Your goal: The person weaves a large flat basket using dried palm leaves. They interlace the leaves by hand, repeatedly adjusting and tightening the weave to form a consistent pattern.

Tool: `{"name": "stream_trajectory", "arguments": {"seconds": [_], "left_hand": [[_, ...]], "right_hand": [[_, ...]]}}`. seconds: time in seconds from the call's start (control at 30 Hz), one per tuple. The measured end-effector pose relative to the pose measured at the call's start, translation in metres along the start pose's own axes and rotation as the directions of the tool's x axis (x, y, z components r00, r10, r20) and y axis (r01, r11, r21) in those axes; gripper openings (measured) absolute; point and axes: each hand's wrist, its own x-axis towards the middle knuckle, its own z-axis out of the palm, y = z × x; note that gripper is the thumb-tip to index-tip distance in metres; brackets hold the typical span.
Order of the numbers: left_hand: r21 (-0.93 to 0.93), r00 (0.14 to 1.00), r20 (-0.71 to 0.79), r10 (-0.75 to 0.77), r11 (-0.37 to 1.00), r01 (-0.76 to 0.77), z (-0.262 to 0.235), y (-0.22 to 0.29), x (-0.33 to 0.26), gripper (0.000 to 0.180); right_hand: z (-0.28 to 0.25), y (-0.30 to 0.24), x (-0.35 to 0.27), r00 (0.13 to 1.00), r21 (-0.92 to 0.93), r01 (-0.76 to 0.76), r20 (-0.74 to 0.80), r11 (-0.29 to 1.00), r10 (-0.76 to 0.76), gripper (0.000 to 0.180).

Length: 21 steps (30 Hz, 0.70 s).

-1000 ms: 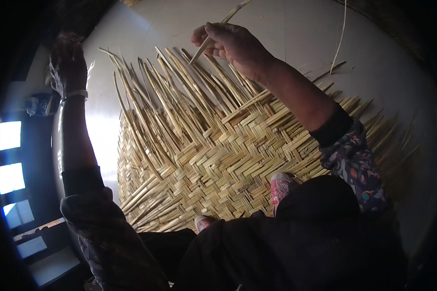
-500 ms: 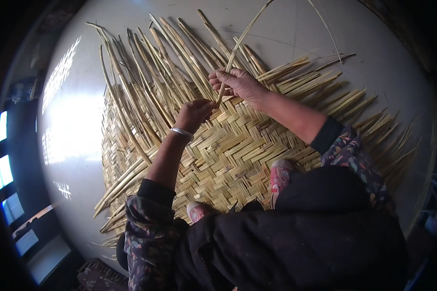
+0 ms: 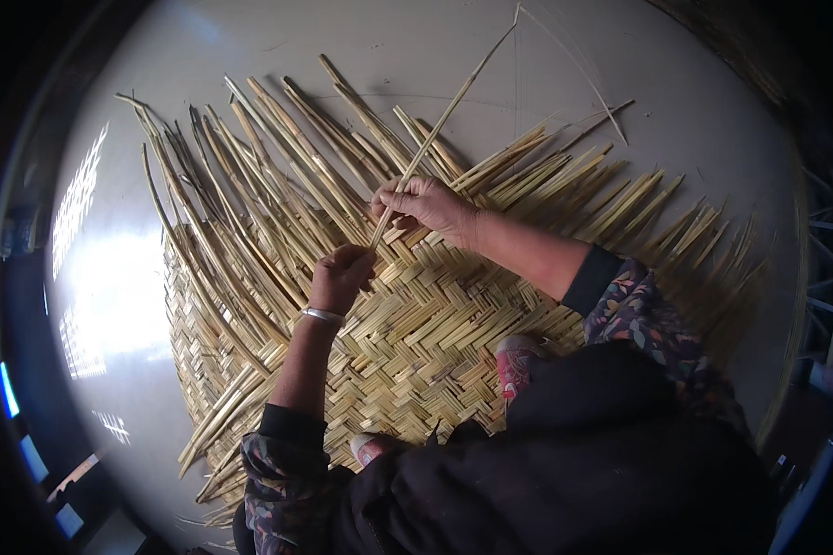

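A long, pale reed strip point(image 3: 449, 109) slants up and away from my hands, its thin far end bent over to the right. Its near end is pinched in my left hand point(image 3: 341, 276), which is closed and wears a silvery bangle at the wrist. My right hand point(image 3: 426, 207) is closed round the same strip a little farther up. Both hands are above a woven reed mat point(image 3: 416, 347) in a zigzag pattern. Loose unwoven reed ends point(image 3: 287, 153) fan out from the mat's far and right edges.
The mat lies on a smooth grey floor point(image 3: 694, 111), with bright window glare point(image 3: 111, 296) on the left. My feet in red patterned shoes point(image 3: 518, 363) are on the mat near my body. Dark furniture or frames stand at both side rims, too dim to make out.
The view has shifted, so the mat and hands sit lower and farther left. The held strip now slants straighter up to the right, its bent tip in view. Both hands still grip it.
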Motion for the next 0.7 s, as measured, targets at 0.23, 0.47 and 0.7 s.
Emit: {"name": "stream_trajectory", "arguments": {"seconds": [0.23,0.47,0.7], "left_hand": [[0.348,0.993,-0.114,0.003,0.937,0.037,-0.045,-0.017,-0.004,0.018],[0.383,0.994,-0.081,0.067,0.923,-0.031,-0.055,-0.010,-0.003,0.016],[0.512,0.995,-0.070,0.069,0.859,-0.024,-0.056,-0.002,-0.013,0.013]], "right_hand": [[-0.068,-0.034,0.009,0.930,-0.255,0.108,-0.315,0.961,-0.188,0.015],[-0.098,-0.050,-0.001,0.913,-0.244,0.088,-0.367,0.966,-0.176,0.017],[-0.141,-0.061,-0.011,0.840,-0.328,0.079,-0.487,0.941,-0.240,0.021]]}}
